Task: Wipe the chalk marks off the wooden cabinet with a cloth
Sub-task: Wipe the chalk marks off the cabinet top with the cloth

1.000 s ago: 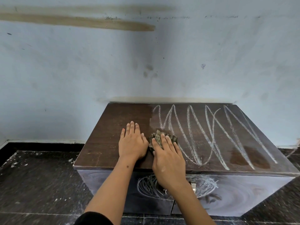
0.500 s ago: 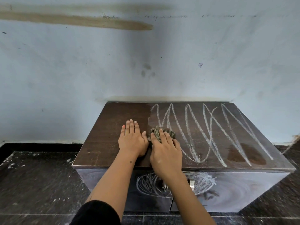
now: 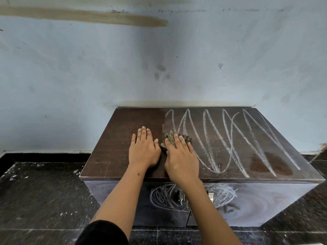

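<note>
The left hand lies flat on the top of the wooden cabinet, fingers straight and close together, holding nothing. Just beside it, nearly touching at the thumb, the right hand presses down on a bunched cloth — the fingers lie extended over it, and the cloth's striped folds stick out beyond the fingertips and toward the left hand. Whether the thumb curls under the cloth cannot be told.

Under and beyond the left hand the dark wood is bare of chalk. From the right hand outward, away from the left hand, the top carries chalk marks — tall white looping zigzags running from the far edge to the near edge. Past those loops, well away from both hands, two darker patches show on the wood near the front edge.

Below the wrists, on the cabinet's front face, a tangled chalk scribble spreads out, partly hidden by the right forearm. The cabinet stands against a pale blue wall on a dark speckled floor. A black sleeve covers the left upper arm.
</note>
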Motion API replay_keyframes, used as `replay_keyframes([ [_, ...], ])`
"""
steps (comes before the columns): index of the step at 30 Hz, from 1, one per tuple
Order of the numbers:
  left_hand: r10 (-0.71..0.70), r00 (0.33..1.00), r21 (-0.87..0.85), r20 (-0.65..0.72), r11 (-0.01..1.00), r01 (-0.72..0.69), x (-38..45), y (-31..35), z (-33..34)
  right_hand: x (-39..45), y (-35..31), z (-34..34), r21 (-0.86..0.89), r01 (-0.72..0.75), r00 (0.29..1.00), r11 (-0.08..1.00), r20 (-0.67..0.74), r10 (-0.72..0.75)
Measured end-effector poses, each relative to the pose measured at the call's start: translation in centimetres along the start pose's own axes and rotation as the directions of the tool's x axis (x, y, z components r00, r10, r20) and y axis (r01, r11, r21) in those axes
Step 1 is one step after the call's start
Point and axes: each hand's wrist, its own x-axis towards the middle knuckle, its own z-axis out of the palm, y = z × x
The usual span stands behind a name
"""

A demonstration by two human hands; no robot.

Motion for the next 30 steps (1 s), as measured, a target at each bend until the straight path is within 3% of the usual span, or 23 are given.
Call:
replay_keyframes([
  [5, -0.001, 1.000, 0.022, 0.020, 1.000, 0.001, -0.1, -0.1, -0.2, 4.0, -0.2, 0.4, -0.023, -0.018, 0.998, 1.000, 0.052, 0.019],
  [10, -0.009, 1.000, 0.013, 0.017, 1.000, 0.008, 0.1, 0.1, 0.0, -0.8, 0.1, 0.5, -0.042, 0.001, 0.998, 0.999, -0.063, -0.003],
  [16, -0.009, 0.999, 0.022, 0.035, 1.000, 0.008, 0.1, 0.0, -0.1, 4.5, 0.0, 0.6, -0.010, -0.013, 0.997, 1.000, 0.070, 0.014],
  [25, -0.008, 1.000, 0.006, 0.016, 1.000, 0.007, 0.1, 0.0, -0.1, -2.3, 0.1, -0.4, -0.025, 0.043, 0.999, 0.999, 0.014, -0.043],
  [30, -0.005, 1.000, 0.000, 0.029, 1.000, 0.005, 0.0, 0.0, -0.2, 2.2, -0.2, -0.2, -0.011, -0.011, 0.998, 1.000, 0.067, 0.012],
])
